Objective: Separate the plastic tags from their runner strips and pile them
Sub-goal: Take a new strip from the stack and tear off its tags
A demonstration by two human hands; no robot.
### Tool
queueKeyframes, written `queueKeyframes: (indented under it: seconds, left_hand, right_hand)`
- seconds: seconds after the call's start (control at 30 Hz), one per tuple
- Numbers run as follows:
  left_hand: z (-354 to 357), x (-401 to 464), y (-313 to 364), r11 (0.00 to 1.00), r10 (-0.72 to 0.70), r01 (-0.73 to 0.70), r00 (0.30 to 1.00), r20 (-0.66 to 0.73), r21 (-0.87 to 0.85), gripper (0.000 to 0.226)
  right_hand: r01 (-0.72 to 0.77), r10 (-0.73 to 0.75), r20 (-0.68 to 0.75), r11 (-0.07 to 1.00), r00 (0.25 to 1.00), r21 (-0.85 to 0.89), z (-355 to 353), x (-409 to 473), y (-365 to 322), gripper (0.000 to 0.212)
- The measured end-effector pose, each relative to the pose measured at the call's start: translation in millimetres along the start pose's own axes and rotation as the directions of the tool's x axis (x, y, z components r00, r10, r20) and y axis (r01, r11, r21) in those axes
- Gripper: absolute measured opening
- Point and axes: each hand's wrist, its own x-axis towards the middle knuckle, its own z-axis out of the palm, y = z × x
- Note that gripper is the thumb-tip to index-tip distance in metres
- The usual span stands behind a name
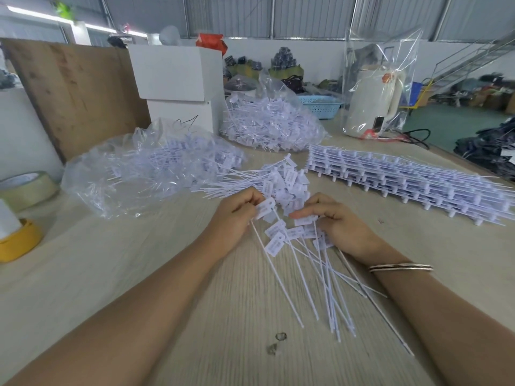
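Head view: a pale wood-grain table (133, 274) fills most of the field. Leaning at its far left is a large brown board (75, 90), with a white box (178, 73) beside it. Along the right edge lies a stack of unseparated runner strips (404, 182), tags still attached in rows. Two clear plastic bags of loose white tags sit at the back: a flatter one at left (145, 165) and a fuller one behind centre (270, 126). A white kettle in clear wrapping (373, 101) stands at the far right, a blue basket (320, 105) just left of it. At the left edge rest a roll of clear tape (26, 188) and a yellow tape roll (19, 240). Between the bags and the hands lies a pile of separated tags (278, 179), tails pointing left. Directly before the person is a loose bundle of tags (303, 246), heads near the hands, tails fanning toward the camera. Left hand (237, 218) has its fingers curled, pinching the head of one tag (264, 208) whose tail runs down over the table. Right hand (337, 221) has its fingers curled over the heads of the bundle, holding several; two thin bangles (401, 267) ring that wrist. Two small dark marks (277, 342) show on the table near the bottom.
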Motion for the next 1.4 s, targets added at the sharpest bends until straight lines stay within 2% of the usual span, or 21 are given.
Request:
queueKeyframes:
  seconds: [0.1,0.17,0.23,0.3,0.43,0.6,0.7,0.77,0.87,1.0,1.2,1.33,1.4]
  left_hand:
    - [1,0,2,0.995,-0.034,0.040,0.997,0.069,-0.092,0.015]
    - [3,-1,2,0.996,-0.024,0.035,0.991,0.131,-0.079,0.029]
    - [3,-1,2,0.998,-0.033,0.041,0.985,0.171,-0.045,0.030]
    - [4,-3,2,0.998,-0.050,0.057,0.980,0.192,-0.029,0.026]
    - [6,-5,2,0.999,-0.048,0.052,0.977,0.208,-0.015,0.020]
    - [5,-3,4,0.998,-0.029,0.038,0.985,0.168,-0.050,0.013]
    - [4,-3,5,0.986,-0.079,0.097,0.987,0.139,-0.134,0.019]
    - [1,-1,6,0.953,-0.134,0.162,0.983,0.123,-0.256,0.020]
    - [1,-1,8,0.916,-0.162,0.224,0.965,0.205,-0.334,0.019]
    - [7,-3,7,0.917,-0.148,0.244,0.943,0.298,-0.315,0.015]
    - [9,-4,6,0.984,-0.081,0.123,0.954,0.289,-0.132,0.006]
    - [10,-5,11,0.991,-0.033,0.061,0.972,0.232,-0.116,0.010]
    - [6,-2,12,0.990,-0.043,0.060,0.990,0.134,-0.126,0.012]
  right_hand:
    - [0.039,-0.043,-0.050,0.997,0.998,-0.074,2,0,1,0.053]
    - [0.144,-0.158,-0.054,0.969,0.986,-0.202,6,-1,-2,0.049]
    - [0.305,-0.310,0.004,0.932,0.951,-0.197,9,-3,-5,0.047]
    - [0.381,-0.381,0.045,0.897,0.923,-0.224,12,-3,-6,0.042]
    - [0.331,-0.353,-0.005,0.881,0.935,-0.338,13,-3,1,0.033]
    - [0.362,-0.423,-0.131,0.871,0.897,-0.333,13,-2,-4,0.022]
    - [0.369,-0.415,-0.172,0.896,0.894,-0.247,8,-2,-5,0.032]
    - [0.364,-0.414,-0.139,0.886,0.900,-0.287,6,-3,-4,0.044]
    - [0.381,-0.443,-0.046,0.816,0.895,-0.434,9,-3,-5,0.046]
    - [0.362,-0.492,-0.109,0.755,0.864,-0.546,9,-5,-9,0.025]
    - [0.305,-0.394,-0.141,0.854,0.908,-0.421,10,-5,-5,0.008]
    - [0.253,-0.345,-0.245,0.906,0.906,-0.338,7,-2,0,0.037]
    - [0.234,-0.309,-0.268,0.932,0.912,-0.278,6,-1,0,0.032]
